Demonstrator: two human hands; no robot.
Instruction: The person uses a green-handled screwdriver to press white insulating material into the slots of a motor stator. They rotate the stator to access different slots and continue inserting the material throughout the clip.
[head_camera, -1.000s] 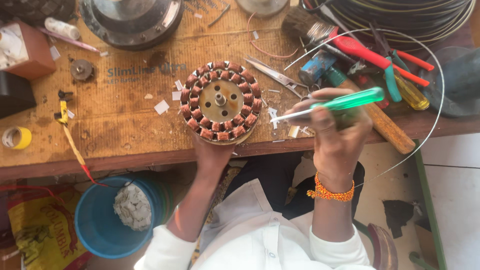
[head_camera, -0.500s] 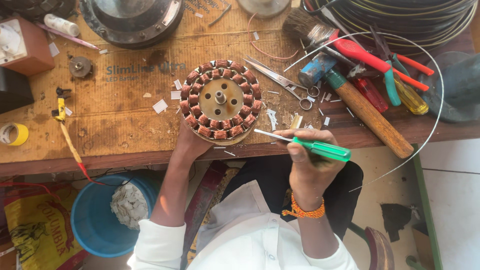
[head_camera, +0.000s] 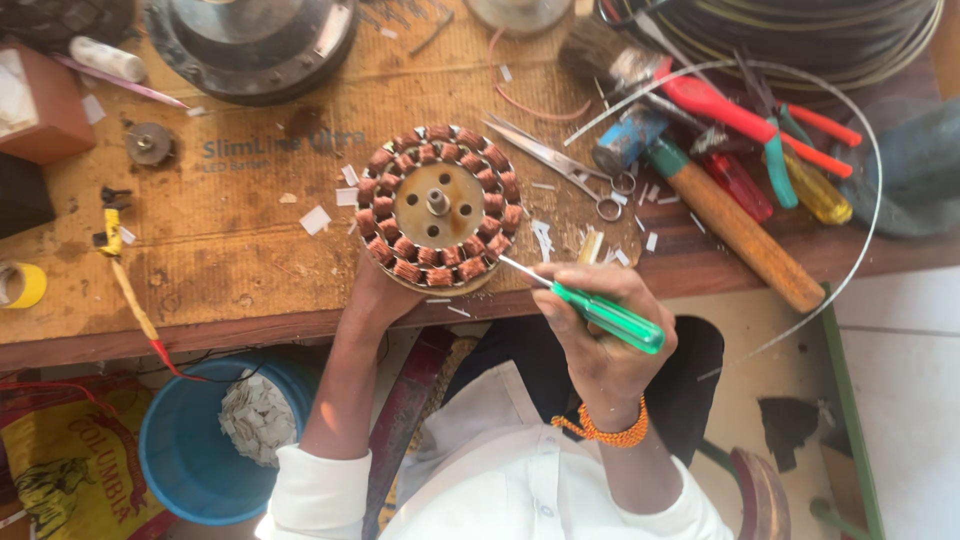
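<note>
I see a brown box (head_camera: 40, 105) at the table's (head_camera: 220, 250) far left corner, a yellow printed bag (head_camera: 60, 470) below, while my left grip (head_camera: 375, 290) cups the stator (head_camera: 438, 205) at the table edge and my right grip (head_camera: 590, 320) clasps the green screwdriver (head_camera: 600, 315), tip touching its windings.

So there's a round motor stator wound with copper coils (head_camera: 438, 208), lying flat near the wooden bench's front edge, metal hub and shaft hole facing up. A green-handled screwdriver (head_camera: 590, 308) is angled with its thin tip touching the lower-right coils.
</note>
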